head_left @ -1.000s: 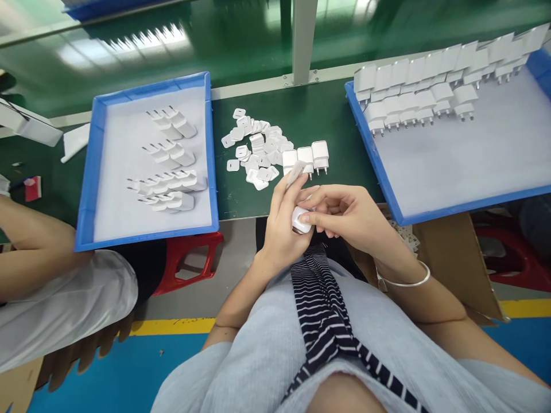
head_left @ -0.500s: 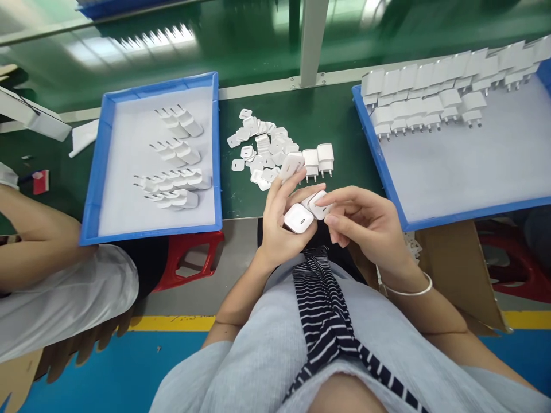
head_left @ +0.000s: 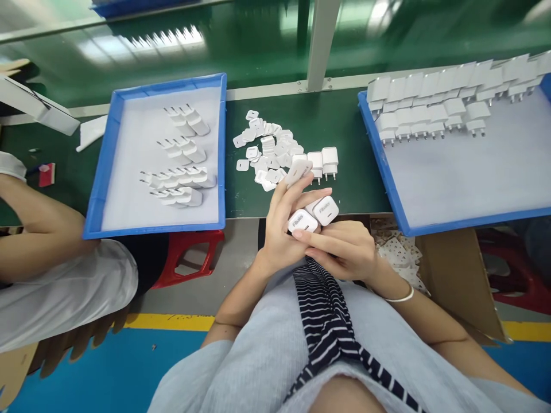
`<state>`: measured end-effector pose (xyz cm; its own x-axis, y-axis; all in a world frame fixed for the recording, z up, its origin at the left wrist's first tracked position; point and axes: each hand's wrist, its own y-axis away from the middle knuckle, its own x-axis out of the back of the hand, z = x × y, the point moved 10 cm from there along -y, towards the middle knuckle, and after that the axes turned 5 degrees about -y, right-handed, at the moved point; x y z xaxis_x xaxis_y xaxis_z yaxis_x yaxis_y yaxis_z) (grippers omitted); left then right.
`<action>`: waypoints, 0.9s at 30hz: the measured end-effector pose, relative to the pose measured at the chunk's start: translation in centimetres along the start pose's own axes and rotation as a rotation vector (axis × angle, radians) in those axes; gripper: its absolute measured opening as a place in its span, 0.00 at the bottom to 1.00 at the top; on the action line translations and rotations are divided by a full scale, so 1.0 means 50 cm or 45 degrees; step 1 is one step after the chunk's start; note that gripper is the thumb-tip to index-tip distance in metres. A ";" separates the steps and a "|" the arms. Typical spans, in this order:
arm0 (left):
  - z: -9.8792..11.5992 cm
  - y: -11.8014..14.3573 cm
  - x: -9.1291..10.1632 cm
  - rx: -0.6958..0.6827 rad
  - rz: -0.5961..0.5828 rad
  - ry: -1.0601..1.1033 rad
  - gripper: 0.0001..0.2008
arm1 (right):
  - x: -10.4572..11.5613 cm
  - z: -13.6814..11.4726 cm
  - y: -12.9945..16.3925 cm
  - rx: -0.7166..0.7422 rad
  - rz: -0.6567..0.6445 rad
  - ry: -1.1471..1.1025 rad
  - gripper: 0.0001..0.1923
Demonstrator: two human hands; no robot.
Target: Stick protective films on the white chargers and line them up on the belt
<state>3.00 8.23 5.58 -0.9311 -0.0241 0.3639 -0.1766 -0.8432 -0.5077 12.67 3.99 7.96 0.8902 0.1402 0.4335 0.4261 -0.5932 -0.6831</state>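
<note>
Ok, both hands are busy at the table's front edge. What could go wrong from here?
The left hand holds two white chargers plus a flat white piece between its fingers, so one could slip and, this close to the front edge of the green table, drop.

A fingertip of the right hand meets the left charger; a stray push might shift it.

The pile of flat white pieces lies beside other chargers, so a careless brush could scatter them.

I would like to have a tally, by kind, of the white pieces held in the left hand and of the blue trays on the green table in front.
White chargers in the left hand: 2
Flat white cap between its fingers: 1
Blue trays: 2
Total: 5
</note>
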 end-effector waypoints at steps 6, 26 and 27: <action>0.019 -0.003 0.001 -0.027 -0.031 -0.089 0.25 | -0.007 -0.009 0.007 0.132 0.031 0.073 0.16; -0.044 -0.047 0.272 0.175 -0.142 -0.837 0.37 | -0.010 0.064 0.030 -0.212 0.119 0.035 0.29; -0.067 -0.071 0.326 0.256 -0.184 -1.027 0.39 | -0.006 0.074 0.036 -0.253 0.142 0.030 0.28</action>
<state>-12.61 12.62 10.68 -0.3772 -0.2206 0.8995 -0.1453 -0.9451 -0.2927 13.78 5.79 4.44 0.9251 0.0474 0.3769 0.2827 -0.7486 -0.5997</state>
